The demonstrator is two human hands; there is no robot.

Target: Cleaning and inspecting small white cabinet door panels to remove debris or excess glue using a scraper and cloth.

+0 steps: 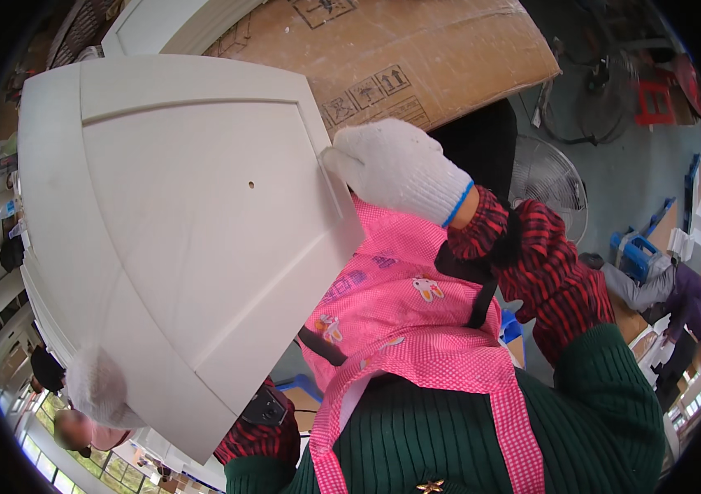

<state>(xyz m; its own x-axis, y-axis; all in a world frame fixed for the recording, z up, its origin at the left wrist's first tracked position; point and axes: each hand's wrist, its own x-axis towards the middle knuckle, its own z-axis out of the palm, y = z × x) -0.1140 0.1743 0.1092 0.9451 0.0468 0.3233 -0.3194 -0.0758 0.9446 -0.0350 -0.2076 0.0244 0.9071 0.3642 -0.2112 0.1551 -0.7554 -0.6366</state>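
A white cabinet door (178, 239) with a recessed middle panel is tilted up in front of me and fills the left half of the view. One small hole shows in its recessed panel. In a white knit glove with a blue cuff, my right hand (404, 169) is closed on the door's right edge, thumb on the front face. My left hand (97, 385), also gloved in white, grips the opposite edge low on the left; its fingers look slightly blurred. Most of the left forearm is hidden behind the door, with a red-and-black sleeve (264, 436) showing below it.
A large flat cardboard box (457, 49) lies beyond the door, beside another white panel (178, 25). To the right stand a fan (548, 177) and a red stool (655, 99). Co-workers are at far right, in purple (688, 300), and lower left (108, 436).
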